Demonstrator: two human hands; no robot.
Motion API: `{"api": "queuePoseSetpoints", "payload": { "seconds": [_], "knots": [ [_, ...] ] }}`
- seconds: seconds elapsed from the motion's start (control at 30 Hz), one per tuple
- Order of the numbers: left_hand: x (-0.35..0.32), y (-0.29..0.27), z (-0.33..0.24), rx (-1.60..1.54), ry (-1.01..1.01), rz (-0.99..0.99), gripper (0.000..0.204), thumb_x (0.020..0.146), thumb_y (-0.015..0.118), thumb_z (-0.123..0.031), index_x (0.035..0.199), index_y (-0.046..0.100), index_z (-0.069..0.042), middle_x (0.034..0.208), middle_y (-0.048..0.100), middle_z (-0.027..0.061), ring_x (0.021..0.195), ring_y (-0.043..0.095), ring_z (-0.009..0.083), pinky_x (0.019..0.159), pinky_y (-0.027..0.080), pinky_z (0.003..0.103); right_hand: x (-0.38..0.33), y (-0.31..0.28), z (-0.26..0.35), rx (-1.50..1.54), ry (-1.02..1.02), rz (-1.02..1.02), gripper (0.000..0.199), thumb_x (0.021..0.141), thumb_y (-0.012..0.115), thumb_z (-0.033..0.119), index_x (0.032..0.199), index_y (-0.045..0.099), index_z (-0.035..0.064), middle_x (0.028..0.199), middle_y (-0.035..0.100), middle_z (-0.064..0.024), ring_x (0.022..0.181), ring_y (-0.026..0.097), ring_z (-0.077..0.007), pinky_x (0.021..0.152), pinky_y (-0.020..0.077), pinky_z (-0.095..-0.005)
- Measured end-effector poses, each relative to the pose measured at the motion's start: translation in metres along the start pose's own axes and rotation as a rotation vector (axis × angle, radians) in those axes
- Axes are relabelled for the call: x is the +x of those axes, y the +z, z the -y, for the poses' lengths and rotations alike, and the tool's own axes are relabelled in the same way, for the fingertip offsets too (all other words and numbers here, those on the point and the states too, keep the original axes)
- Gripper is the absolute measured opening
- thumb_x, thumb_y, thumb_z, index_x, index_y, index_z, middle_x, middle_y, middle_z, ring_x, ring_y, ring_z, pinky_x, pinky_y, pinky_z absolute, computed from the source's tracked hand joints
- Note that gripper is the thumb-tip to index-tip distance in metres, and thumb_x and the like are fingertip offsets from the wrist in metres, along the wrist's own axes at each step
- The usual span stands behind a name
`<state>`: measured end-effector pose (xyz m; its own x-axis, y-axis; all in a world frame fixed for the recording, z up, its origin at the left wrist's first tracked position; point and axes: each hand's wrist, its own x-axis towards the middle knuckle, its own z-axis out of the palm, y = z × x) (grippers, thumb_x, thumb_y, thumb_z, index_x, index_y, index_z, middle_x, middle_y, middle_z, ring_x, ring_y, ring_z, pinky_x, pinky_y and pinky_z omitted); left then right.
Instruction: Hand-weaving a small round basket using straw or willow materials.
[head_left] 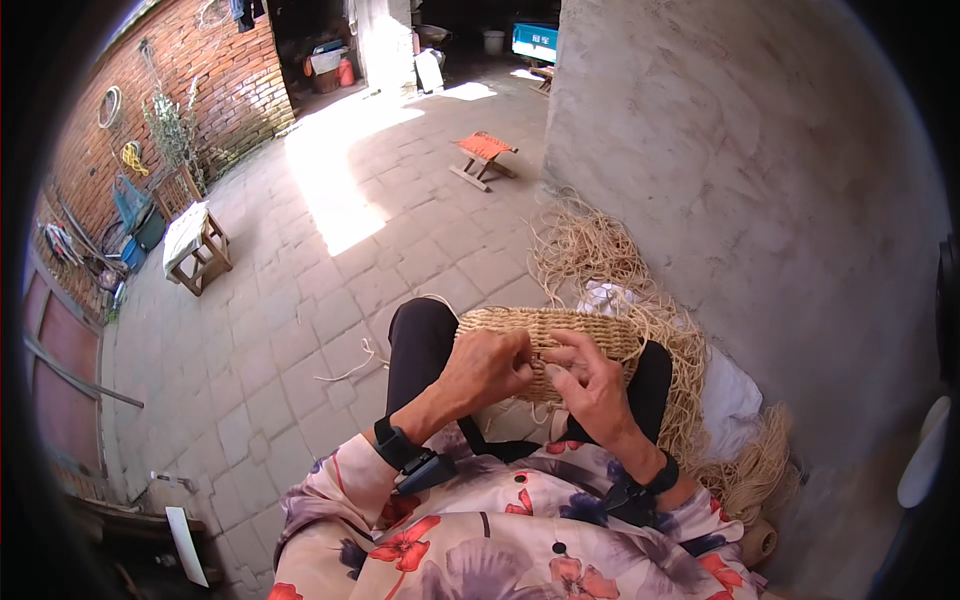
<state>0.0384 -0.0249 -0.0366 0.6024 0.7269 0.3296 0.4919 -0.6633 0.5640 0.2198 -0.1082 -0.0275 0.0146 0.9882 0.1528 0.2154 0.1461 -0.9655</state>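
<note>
A woven straw basket [505, 318] rests across my lap between my knees, its near side partly hidden behind both hands. My left hand [488, 368] is closed at the basket's near side, its thumb and fingers pressed together; whatever they grip is too small to make out. Close beside it, my right hand [592, 388] is bent over the weave with its fingers apart, and I see nothing in it. A loose straw end hangs below the basket between the hands.
Loose straw cord [600, 250] is heaped along the grey wall [740, 180] at my right, with white cloth [730, 400] among it. An orange-topped folding stool [485, 146] stands ahead on the paving. A wooden chair [198, 245] with a pale cover is at left.
</note>
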Motion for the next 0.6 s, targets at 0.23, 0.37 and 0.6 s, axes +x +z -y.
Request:
{"api": "queuePoseSetpoints", "payload": {
  "seconds": [0.23,0.37,0.6],
  "knots": [
    [-0.011,-0.003,0.010,0.121,0.087,-0.267,0.014,0.069,0.071,-0.008,0.079,0.062,-0.006,0.077,0.062,0.0113,0.072,0.064,0.0308,0.064,0.051,0.039,-0.018,-0.018,-0.011,-0.750,-0.540,-0.021,0.031,0.072,0.073,0.012,0.100,0.063,0.0052,0.090,0.063,-0.0107,0.085,0.060,-0.0267,0.082,0.0446,-0.0404],
    [-0.019,0.004,0.022,-0.006,0.131,-0.231,0.018,0.069,0.069,0.001,0.077,0.054,-0.004,0.074,0.056,0.0115,0.070,0.060,0.0303,0.062,0.050,0.038,-0.012,-0.020,-0.030,-0.755,-0.567,0.043,0.015,0.077,0.073,0.013,0.089,0.067,0.0080,0.077,0.062,-0.0049,0.075,0.057,-0.0229,0.074,0.0419,-0.0380],
    [-0.056,-0.014,0.120,-0.134,-0.369,-0.556,0.009,0.077,0.059,0.000,0.085,0.058,-0.004,0.065,0.054,0.0078,0.060,0.054,0.0169,0.056,0.045,0.032,-0.017,-0.019,-0.029,-0.497,-0.416,-0.044,0.007,0.082,0.073,0.016,0.080,0.068,0.0113,0.066,0.059,-0.0020,0.065,0.056,-0.0208,0.077,0.0381,-0.0350]
  ]
}}
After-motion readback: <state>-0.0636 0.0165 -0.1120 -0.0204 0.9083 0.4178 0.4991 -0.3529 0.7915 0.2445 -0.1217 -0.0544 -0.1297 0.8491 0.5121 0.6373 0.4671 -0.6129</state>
